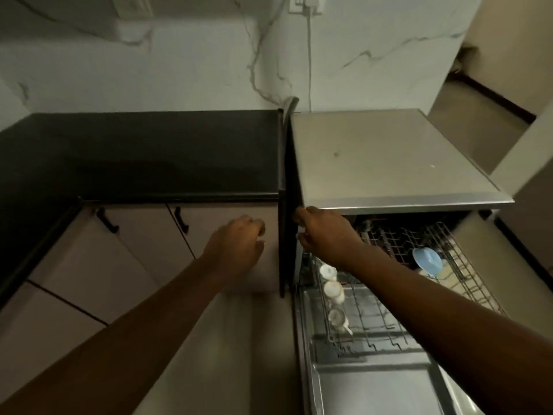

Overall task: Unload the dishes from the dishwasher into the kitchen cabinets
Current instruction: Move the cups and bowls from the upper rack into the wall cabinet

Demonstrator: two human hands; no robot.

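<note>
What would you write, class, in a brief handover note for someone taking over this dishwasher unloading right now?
Left hand: loosely curled, holding nothing, in front of the cabinet door.
Right hand: at the pulled-out rack's back-left corner; what it grips is hidden.
Still in the rack: three white cups along the left side, a blue bowl on the right.
Done: dishwasher open.
Left: everything into the cabinets, whose doors are shut.

The wall [194, 70] is white marble with thin grey veins, and a white cable [309, 70] hangs down it. The tabletop [149, 154] is plain black. Below it the cabinet doors [143, 235] are pale pinkish beige with black handles [181, 220]. The dishwasher top [386, 157] is brushed silver-grey, its side panel [288, 205] black. In the grey wire rack [374, 310] sit white cups [333, 292] and a light blue bowl [427, 260].
</note>
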